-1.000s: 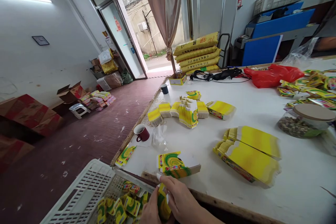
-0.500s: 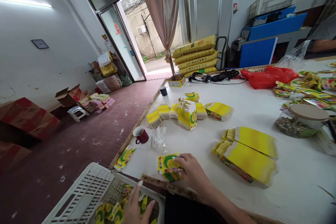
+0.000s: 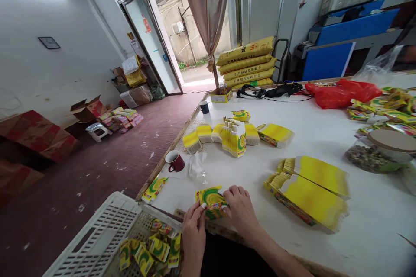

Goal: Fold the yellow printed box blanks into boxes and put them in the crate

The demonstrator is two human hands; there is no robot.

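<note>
Yellow and green, the pile of cartons lies at the near edge of the white table, between the two hands. The left hand touches its left end and the right hand curls over its right end; whether either grips a carton, I cannot tell. Lower left, a plastic basket holds small boxes

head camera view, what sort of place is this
Probably a small packing workshop: stacks of yellow cartons lie on a white worktable, a plastic crate holds small yellow boxes, and yellow sacks are piled beyond.
</note>
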